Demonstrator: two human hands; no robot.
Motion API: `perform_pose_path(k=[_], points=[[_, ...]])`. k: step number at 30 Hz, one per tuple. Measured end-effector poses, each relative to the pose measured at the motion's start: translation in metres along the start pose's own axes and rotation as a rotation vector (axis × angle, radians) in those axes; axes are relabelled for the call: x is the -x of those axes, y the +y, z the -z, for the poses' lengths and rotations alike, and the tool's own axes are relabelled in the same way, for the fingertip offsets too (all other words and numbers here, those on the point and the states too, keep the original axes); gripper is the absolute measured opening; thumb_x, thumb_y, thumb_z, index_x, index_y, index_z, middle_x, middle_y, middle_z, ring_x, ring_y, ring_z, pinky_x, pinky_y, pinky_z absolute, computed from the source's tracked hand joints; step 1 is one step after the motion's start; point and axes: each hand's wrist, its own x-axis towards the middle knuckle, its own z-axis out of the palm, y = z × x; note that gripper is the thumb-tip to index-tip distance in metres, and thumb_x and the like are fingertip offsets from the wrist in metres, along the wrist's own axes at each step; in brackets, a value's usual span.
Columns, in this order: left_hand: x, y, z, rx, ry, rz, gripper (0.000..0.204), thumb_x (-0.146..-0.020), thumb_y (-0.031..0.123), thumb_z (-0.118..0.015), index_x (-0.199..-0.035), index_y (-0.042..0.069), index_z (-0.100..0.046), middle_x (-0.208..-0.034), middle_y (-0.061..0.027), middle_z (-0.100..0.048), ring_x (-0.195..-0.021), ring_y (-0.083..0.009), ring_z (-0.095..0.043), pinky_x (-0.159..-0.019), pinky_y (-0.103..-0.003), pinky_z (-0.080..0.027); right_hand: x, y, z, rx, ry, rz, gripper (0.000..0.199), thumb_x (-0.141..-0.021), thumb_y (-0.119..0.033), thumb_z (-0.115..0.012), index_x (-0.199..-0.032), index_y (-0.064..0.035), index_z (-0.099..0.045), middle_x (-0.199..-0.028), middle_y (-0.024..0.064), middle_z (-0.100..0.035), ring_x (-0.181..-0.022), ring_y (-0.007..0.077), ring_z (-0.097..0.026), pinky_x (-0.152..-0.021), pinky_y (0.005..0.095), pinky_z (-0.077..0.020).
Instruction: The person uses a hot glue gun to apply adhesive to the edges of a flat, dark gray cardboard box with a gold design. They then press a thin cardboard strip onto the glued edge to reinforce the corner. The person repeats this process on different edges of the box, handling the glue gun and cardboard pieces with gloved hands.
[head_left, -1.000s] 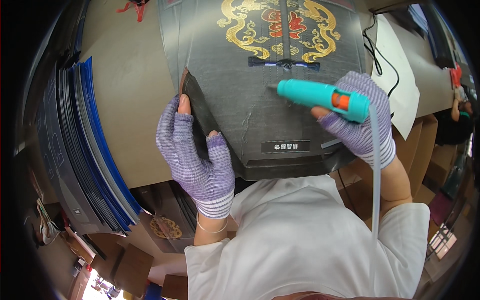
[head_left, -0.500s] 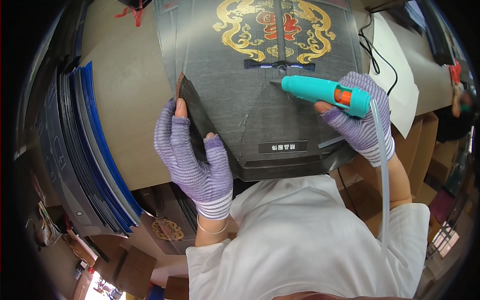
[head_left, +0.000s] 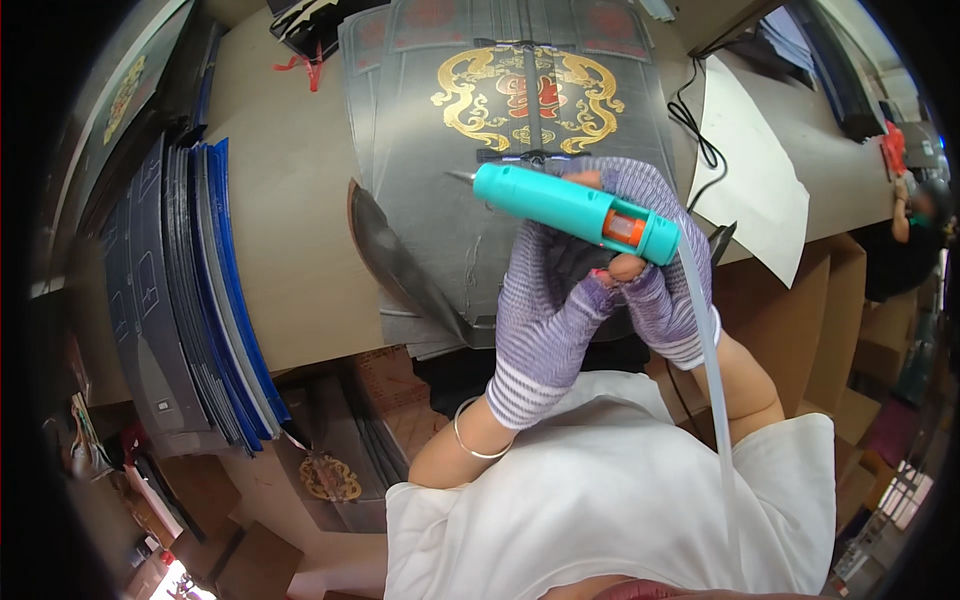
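My right hand [head_left: 650,195], in a fingerless purple-striped glove, is closed round a teal glue gun [head_left: 545,203]. Its metal nozzle points left, and a long translucent glue stick [head_left: 712,385] trails from its back end. My left hand [head_left: 540,330], gloved alike, is right beside it, partly behind the gun. Its thumb and fingers are closed on dark material that looks like the near edge of the dark grey panel [head_left: 425,225]; the fingertips are hidden. The panel's left edge curls up off the table. Gold scrollwork round a red motif [head_left: 530,95] decorates the sheet.
Blue and dark sheets [head_left: 215,300] stand stacked upright at the left of the table [head_left: 290,200]. A black cable [head_left: 695,120] lies by white paper [head_left: 755,180] at the right. Cardboard boxes [head_left: 800,300] stand below the right side. Another person's arm [head_left: 900,215] shows far right.
My left hand has left the panel's raised left edge and moved right, beside my right hand. The glue gun has shifted left. The view has shifted, showing more of the table's far side.
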Motion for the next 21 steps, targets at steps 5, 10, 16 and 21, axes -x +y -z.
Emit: perform_pose_path(k=[5,10,16,21], points=[[0.003,-0.004,-0.008,0.215,0.013,-0.031,0.069,-0.082,0.009,-0.076,-0.137,0.002,-0.036,-0.129,-0.0130,-0.050,-0.122,-0.0229,-0.051,-0.105,-0.038,-0.043,0.018,0.003,0.023,0.304,-0.101,0.041,0.064,-0.088,-0.053,-0.060,-0.130,-0.0037,-0.055,-0.125,0.0174,-0.059,-0.119,0.0353,-0.054,-0.101,0.0414,-0.0425],[0.006,-0.005,-0.014,-0.009,0.084,-0.240,0.064,-0.084,0.002,-0.070,-0.137,0.001,-0.034,-0.129,-0.0127,-0.046,-0.121,-0.0224,-0.049,-0.104,-0.038,-0.041,0.051,-0.013,0.062,0.127,0.127,-0.253,0.061,-0.096,-0.046,-0.052,-0.138,-0.0016,-0.046,-0.113,0.0212,-0.065,-0.088,0.0314,-0.069,-0.079,0.0366,-0.0563],[0.005,-0.005,-0.014,-0.068,0.115,-0.191,0.063,-0.084,-0.001,-0.067,-0.137,0.000,-0.033,-0.130,-0.0140,-0.044,-0.122,-0.0236,-0.047,-0.105,-0.038,-0.040,0.075,-0.058,0.084,-0.970,-0.293,-0.565,0.088,-0.095,-0.053,-0.048,-0.148,0.0063,-0.012,-0.091,0.0328,-0.066,-0.069,0.0360,-0.070,-0.062,0.0407,-0.0606],[0.005,-0.007,-0.013,-0.057,0.129,-0.201,0.062,-0.085,-0.001,-0.065,-0.138,0.000,-0.032,-0.131,-0.0142,-0.044,-0.122,-0.0231,-0.047,-0.105,-0.038,-0.040,0.051,-0.062,0.065,-1.143,-0.020,-0.227,0.093,-0.091,-0.046,-0.059,-0.149,0.0057,-0.007,-0.081,0.0250,-0.066,-0.048,0.0237,-0.063,-0.038,0.0289,-0.0518]])
